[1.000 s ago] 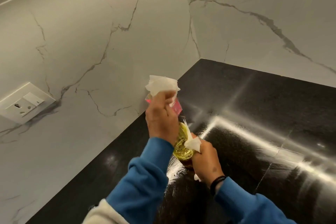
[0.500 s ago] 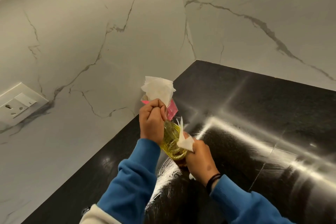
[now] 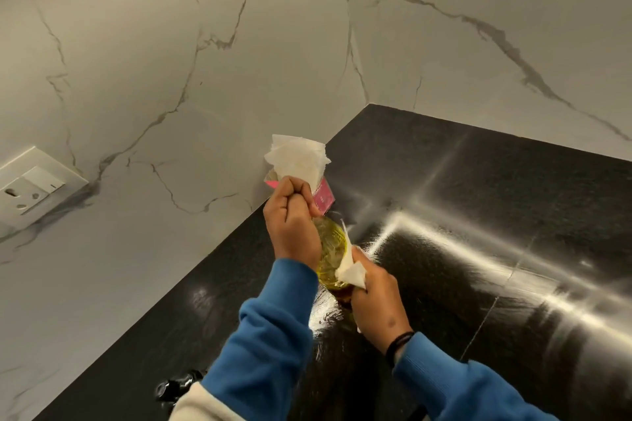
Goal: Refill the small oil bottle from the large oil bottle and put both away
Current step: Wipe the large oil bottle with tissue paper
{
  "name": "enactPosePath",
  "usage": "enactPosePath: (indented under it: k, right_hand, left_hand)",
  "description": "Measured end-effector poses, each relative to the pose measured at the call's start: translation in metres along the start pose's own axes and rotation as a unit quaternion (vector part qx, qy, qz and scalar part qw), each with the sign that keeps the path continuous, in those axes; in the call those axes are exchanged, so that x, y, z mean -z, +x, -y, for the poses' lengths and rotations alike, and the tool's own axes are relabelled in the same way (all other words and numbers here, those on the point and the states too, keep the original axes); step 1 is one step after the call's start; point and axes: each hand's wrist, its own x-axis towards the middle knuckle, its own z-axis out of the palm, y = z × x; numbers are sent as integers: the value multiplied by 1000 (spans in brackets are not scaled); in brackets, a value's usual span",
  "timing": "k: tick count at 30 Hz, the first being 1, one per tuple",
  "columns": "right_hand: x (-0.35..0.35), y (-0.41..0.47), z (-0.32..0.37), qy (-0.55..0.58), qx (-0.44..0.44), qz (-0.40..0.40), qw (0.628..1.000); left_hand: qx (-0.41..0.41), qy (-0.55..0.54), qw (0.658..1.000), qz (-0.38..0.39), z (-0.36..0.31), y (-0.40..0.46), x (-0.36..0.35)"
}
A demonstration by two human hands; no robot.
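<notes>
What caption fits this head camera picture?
Both hands, left and right, hold tissues around an oil bottle over a black counter.

The walls were pale grey-white marble, crossed by thin dark grey veins that branched and forked. The table was glossy black with a fine speckle, streaked by bright white reflections. The oil bottle showed clear yellow-green, darkening to brown at its lower end. A pink label with tiny white print sat near its top. The tissue above the left hand was white, as was the tissue piece at the right hand. Both sleeves were bright blue; a cream-white garment edge showed below. A black band circled the right wrist. The wall socket was white.
</notes>
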Motion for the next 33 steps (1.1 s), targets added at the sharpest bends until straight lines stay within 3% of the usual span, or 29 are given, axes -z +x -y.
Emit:
enactPosePath:
  k: [3,6,8,11,13,18,21,23,25,28,30,33]
  right_hand:
    - [6,1,21,21,97,-28,995]
    - [-4,-2,13,-10,182,-53,982]
    - [-13,-8,-9,-14,131,-51,990]
    - [-17,-13,-26,0,-18,-24,1000]
    - [-14,-7,-22,-1,-24,-23,999]
    - [6,10,27,51,134,-55,988]
    - [3,9,20,17,211,-72,975]
    - [-3,4,-2,-3,135,-75,988]
    - [-6,-2,-17,20,-1,-31,999]
    - [4,5,-11,77,-111,-17,991]
    - [17,14,9,112,-90,-17,990]
    - [28,17,43,133,62,-8,989]
  left_hand:
    - [4,-15,999,43,2,10,6]
    - [-9,-2,1000,21,4,6,4]
    - [-22,25,998,-47,9,-1,0]
    - [-41,76,989,-118,12,-14,-11]
    - [-52,82,988,-123,9,-15,-18]
    - [-50,-6,996,-71,6,-4,-11]
    - [-34,-15,999,-6,4,3,-4]
    - [-12,-31,999,18,2,5,-1]
    - [-5,-28,1000,12,3,3,2]
    - [-40,52,995,-69,12,-6,-1]
    - [-55,102,986,-122,12,-12,-9]
    - [-60,79,986,-133,5,-16,-22]
